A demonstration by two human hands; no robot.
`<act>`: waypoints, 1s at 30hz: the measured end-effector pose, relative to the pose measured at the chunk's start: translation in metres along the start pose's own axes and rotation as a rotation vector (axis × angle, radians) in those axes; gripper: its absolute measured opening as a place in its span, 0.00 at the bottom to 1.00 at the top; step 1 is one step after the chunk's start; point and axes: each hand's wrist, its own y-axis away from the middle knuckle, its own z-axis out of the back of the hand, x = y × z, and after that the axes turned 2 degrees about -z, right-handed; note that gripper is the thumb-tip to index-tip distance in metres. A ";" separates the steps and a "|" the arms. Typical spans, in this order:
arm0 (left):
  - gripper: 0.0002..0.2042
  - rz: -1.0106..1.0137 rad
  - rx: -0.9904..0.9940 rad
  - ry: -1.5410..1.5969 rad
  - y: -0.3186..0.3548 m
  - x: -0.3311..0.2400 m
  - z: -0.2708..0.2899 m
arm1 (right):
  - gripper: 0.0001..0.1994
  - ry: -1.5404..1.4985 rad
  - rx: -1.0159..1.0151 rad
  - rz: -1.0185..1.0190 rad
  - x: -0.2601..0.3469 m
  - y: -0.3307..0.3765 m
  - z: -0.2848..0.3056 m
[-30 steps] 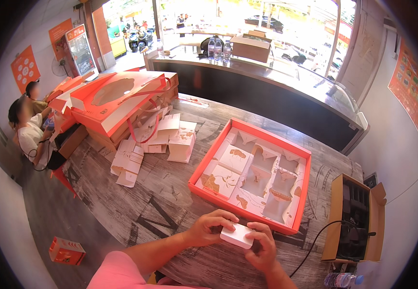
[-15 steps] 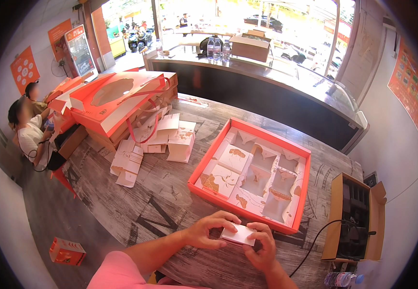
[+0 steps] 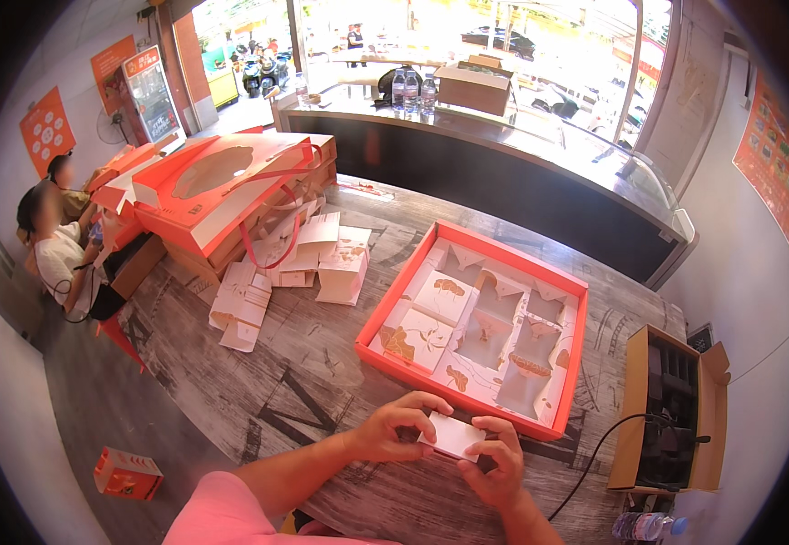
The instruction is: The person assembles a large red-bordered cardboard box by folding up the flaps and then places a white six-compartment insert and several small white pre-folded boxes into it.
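Note:
Between my two hands is a small white box, held flat over the near part of the table. The fingers of my left hand grip its left end. At its right end, the thumb and fingers of my right hand press on the edges. Just beyond lies an open red-orange tray box with a white and gold divider insert. Two white boxes with gold patterns fill compartments on its left side; several other compartments show bare grey bottoms.
Folded white cartons lie left of the tray, beside a large red gift-box lid with ribbons. An open brown carton and black cable stand right. Two people sit far left. A glass counter runs behind.
The white box has tilted and shifted slightly in my fingers, and my left fingers have moved a little toward its end. The tray and cartons stay where they were.

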 end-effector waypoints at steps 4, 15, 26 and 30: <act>0.09 0.038 0.002 -0.011 0.002 0.001 0.002 | 0.16 0.003 0.010 0.006 -0.001 -0.001 0.001; 0.10 0.024 0.011 -0.119 0.001 -0.001 0.003 | 0.20 0.053 0.096 0.018 -0.002 -0.005 0.007; 0.26 0.000 -0.105 -0.237 0.004 0.002 0.001 | 0.25 0.106 0.047 -0.060 -0.010 0.005 0.006; 0.39 -0.056 -0.066 -0.343 -0.001 -0.001 0.004 | 0.25 -0.194 0.021 -0.339 -0.021 0.021 0.002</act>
